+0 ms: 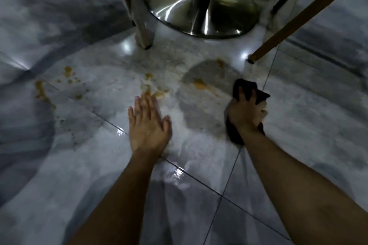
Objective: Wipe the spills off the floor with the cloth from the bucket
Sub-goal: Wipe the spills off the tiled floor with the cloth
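Glossy grey marble-patterned floor [298, 117] with dark grout lines, dimly lit. Orange-brown spills [199, 84] dot the tiles ahead of both hands, more lying toward the left. The right hand [246, 112] presses a dark cloth [248, 87] to the floor, fingers [241, 93] curled around it. The left hand [148, 125] lies flat, fingers together, empty. Beyond stand a round polished metal table base [203, 12] and a wooden leg [298, 24].

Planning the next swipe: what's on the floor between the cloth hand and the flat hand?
In the head view, one orange spill and wet tile lie between the right hand with the cloth and the left hand.
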A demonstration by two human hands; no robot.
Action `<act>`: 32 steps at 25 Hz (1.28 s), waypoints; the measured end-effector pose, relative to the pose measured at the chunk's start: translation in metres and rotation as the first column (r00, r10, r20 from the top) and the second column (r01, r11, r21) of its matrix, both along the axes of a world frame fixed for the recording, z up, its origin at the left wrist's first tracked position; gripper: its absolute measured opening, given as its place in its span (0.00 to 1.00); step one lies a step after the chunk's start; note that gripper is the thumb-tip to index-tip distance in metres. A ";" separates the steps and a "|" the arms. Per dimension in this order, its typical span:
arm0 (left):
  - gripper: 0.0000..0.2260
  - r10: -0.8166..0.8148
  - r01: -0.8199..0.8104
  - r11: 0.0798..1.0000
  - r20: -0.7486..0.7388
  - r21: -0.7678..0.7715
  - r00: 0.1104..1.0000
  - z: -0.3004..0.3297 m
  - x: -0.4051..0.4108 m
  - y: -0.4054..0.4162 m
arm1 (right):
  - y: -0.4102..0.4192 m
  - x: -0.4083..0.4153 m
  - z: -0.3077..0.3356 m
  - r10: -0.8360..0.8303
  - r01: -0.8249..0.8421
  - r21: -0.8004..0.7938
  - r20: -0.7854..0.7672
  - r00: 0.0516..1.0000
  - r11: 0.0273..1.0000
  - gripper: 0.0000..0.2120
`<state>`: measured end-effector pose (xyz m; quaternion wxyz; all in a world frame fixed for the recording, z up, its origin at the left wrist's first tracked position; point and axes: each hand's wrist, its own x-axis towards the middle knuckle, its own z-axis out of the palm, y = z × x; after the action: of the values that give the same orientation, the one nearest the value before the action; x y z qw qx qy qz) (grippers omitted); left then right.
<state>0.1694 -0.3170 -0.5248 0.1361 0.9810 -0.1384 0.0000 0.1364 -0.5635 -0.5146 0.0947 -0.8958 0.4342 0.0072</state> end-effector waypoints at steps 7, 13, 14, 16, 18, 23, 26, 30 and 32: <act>0.34 0.152 -0.153 0.988 -0.080 -0.008 0.985 -0.010 0.008 0.044 | 0.094 -0.051 -0.004 0.508 -0.501 -0.134 0.024 0.861 0.855 0.25; 0.35 0.177 -0.177 0.984 -0.032 0.001 0.984 -0.017 0.009 0.043 | 0.029 0.060 -0.003 0.202 -0.200 -0.055 0.028 0.979 0.978 0.24; 0.35 0.184 -0.184 0.983 -0.029 0.003 0.983 -0.017 0.009 0.044 | 0.038 0.082 0.000 0.237 -0.236 -0.036 0.026 0.971 0.971 0.25; 0.35 0.181 -0.181 0.983 -0.029 0.003 0.983 -0.017 0.009 0.042 | 0.059 0.096 -0.001 0.377 -0.377 -0.020 0.044 0.925 0.926 0.26; 0.35 0.179 -0.180 0.984 -0.046 -0.001 0.983 -0.015 0.009 0.042 | 0.071 0.066 -0.005 0.560 -0.557 -0.062 0.054 0.827 0.828 0.25; 0.34 0.176 -0.176 0.984 -0.043 -0.009 0.983 -0.015 0.009 0.042 | 0.010 0.009 -0.011 0.445 -0.439 -0.114 0.036 0.895 0.891 0.24; 0.34 0.181 -0.181 0.983 -0.029 -0.005 0.983 -0.017 0.008 0.042 | -0.031 0.083 -0.011 0.111 -0.110 -0.050 0.018 0.994 0.993 0.25; 0.35 0.189 -0.189 0.982 -0.029 -0.003 0.982 -0.018 0.006 0.040 | -0.025 0.158 -0.006 0.085 -0.081 0.070 -0.061 0.995 0.994 0.26; 0.35 0.199 -0.199 0.980 -0.024 -0.011 0.980 -0.018 0.007 0.039 | 0.005 0.147 -0.006 0.300 -0.299 0.032 -0.024 0.954 0.954 0.25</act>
<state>0.1768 -0.2781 -0.5425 0.1437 0.9889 -0.0382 0.0037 0.2835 -0.5586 -0.5205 0.0987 -0.9496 0.2947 0.0403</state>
